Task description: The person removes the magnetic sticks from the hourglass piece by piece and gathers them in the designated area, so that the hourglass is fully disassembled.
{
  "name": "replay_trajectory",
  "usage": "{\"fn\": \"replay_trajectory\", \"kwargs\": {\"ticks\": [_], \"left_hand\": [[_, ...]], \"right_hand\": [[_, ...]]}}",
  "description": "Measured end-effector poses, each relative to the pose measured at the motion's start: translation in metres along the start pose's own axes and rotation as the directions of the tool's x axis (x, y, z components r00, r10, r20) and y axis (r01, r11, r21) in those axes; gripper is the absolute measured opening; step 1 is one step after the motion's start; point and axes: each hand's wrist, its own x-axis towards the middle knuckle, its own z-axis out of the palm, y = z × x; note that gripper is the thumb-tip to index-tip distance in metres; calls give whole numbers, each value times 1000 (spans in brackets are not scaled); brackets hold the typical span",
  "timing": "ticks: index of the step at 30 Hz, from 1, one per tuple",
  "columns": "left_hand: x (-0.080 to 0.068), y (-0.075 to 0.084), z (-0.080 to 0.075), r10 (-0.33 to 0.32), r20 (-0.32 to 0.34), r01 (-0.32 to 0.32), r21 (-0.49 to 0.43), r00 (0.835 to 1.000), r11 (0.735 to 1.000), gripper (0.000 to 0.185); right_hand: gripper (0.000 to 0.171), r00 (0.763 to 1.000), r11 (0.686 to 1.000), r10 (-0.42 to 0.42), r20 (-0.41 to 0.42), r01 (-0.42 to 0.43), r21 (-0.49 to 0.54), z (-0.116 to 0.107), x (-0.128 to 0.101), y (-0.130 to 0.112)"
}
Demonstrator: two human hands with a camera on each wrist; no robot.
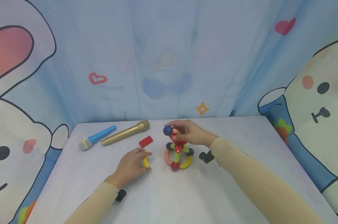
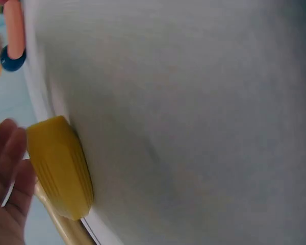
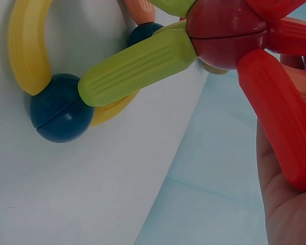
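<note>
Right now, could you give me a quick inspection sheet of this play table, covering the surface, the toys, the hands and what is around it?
Surface: pale grey table, bare in front.
Job's things: rod-and-ball toy standing near the middle, a ring of curved pieces with a red ball at the hub; blue ball on top; yellow curved rod beside it.
Clutter: red block, gold microphone, blue microphone, all at the back left.
Hands: left hand pinches the yellow curved rod on the table; right hand grips the toy's top by the blue ball.
Cables: nothing seen.
Surroundings: blue cartoon curtain behind and at both sides.
</note>
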Motion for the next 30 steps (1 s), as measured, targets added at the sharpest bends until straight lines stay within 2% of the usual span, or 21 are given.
{"fn": "replay_trajectory", "kwargs": {"ticks": [6,13,21,30], "left_hand": [[-10,-15,-1,-5,72,3,26,997,1000,48],[-15,-25,-3,-26,159,18,54,987,998,50],[-17,-28,-6,-9,211,-3,58,978,998,55],[-15,-25,-12,-28,267,16,48,963,999,51]], "right_hand": [[51,1000,1000,-8,1,8,-3,0,0,0],[51,1000,1000,-27,8,27,7,-2,0,1],[50,1000,1000,3,4,-3,11,-2,0,1],[51,1000,1000,11,-2,-11,1,-3,0,1]]}}
